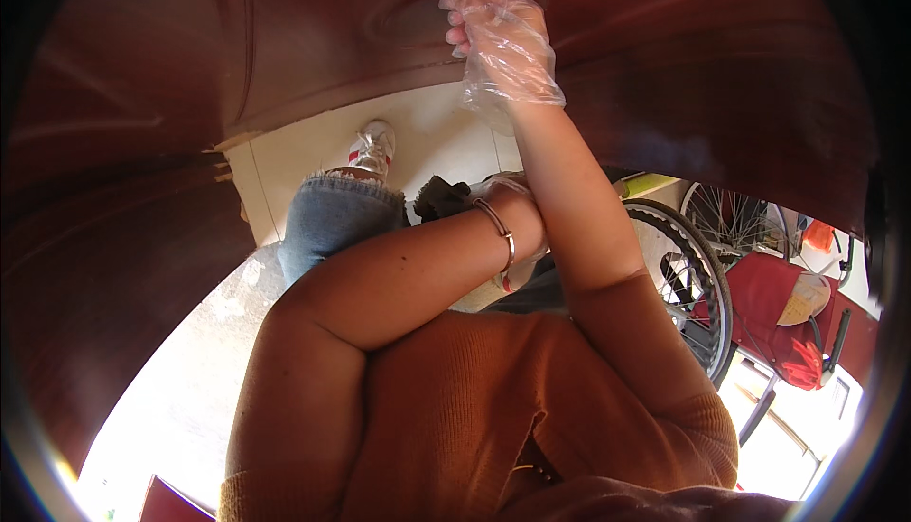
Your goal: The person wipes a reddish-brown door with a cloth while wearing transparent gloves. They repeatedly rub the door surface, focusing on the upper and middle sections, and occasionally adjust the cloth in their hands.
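Observation:
A glossy dark red wooden panel (320, 38), like a door with raised moulding, spans the top of the view. My right hand (502, 38), in a clear plastic glove, is against it with the fingers curled; whether they close on anything is hidden. My left arm crosses my body, a metal bangle (498, 234) at its wrist. Behind my right forearm, my left hand (525, 210) is partly covered, also in a clear plastic glove. Ragged black cloth (443, 196) shows beside this hand; its grip on it cannot be made out.
A wheelchair wheel (687, 273) stands close on the right, beside a red fabric seat (765, 294). Another dark red wooden panel (114, 266) curves down the left. Between them are pale floor tiles (434, 113) and my white shoe (374, 148). The panel's lower corner (231, 141) looks chipped.

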Action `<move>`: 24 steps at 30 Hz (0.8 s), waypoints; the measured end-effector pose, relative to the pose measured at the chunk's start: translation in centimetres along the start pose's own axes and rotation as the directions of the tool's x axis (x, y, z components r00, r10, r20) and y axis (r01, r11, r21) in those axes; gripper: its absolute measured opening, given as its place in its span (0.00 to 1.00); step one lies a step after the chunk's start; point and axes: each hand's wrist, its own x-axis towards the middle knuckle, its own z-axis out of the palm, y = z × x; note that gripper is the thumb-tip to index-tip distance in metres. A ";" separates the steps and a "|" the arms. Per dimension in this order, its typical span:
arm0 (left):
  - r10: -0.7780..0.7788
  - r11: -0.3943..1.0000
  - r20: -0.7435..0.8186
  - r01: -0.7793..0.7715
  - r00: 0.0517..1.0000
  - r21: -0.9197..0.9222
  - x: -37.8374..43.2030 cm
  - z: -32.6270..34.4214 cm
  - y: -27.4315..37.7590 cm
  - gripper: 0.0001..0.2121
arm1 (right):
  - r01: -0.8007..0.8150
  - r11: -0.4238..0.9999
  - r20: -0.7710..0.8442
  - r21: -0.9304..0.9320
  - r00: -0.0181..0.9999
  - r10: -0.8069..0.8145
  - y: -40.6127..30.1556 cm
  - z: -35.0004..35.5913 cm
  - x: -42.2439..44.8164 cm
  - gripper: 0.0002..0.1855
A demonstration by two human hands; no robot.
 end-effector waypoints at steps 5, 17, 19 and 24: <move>-0.021 0.999 -0.177 0.014 0.984 -0.043 0.4 1.5 -0.3 0.13 | 0.034 0.991 0.019 0.132 0.999 -0.037 0.8 -0.1 0.1 0.10; 0.045 0.980 0.025 -0.049 0.999 0.190 1.7 2.0 -0.4 0.25 | 0.056 0.995 0.091 -0.082 0.995 -0.049 0.8 0.7 0.5 0.10; 0.046 0.975 0.053 -0.056 0.998 0.216 1.7 1.9 -0.3 0.29 | 0.037 0.999 0.087 -0.019 0.996 -0.036 1.2 0.4 0.6 0.11; 0.035 0.984 0.042 -0.041 0.999 0.174 1.7 2.1 -0.5 0.29 | 0.087 0.987 0.018 0.132 0.996 -0.090 1.8 0.5 0.6 0.14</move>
